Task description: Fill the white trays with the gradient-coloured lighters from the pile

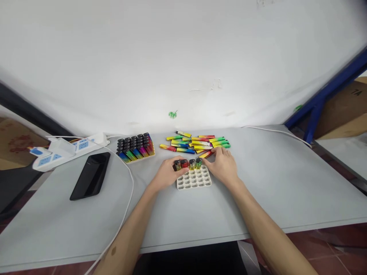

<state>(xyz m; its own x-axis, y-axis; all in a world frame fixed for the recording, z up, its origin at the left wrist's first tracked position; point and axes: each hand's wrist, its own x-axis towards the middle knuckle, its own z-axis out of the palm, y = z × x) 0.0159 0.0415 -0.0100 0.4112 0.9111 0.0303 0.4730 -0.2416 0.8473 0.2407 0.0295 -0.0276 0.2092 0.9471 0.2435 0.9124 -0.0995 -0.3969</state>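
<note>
A white tray (194,181) with rows of oval holes lies in front of me, with several black-topped lighters standing upright in its far row. My left hand (167,172) is at the tray's left side, thumb and fingers closed around the leftmost lighter (177,165) beside a red lighter (184,164). My right hand (223,163) reaches past the tray's far right corner. Its thumb is near a green lighter (198,164), and its bent fingers are apart at the edge of the loose pile. A red-and-yellow lighter (205,154) lies between that thumb and the fingers.
Behind the tray, a pile of loose colourful lighters (183,144) lies near the wall. To its left stands a full tray of lighters (136,147). Farther left are a black phone (90,175), a white power strip (69,151) and a white cable (132,183) crossing the table.
</note>
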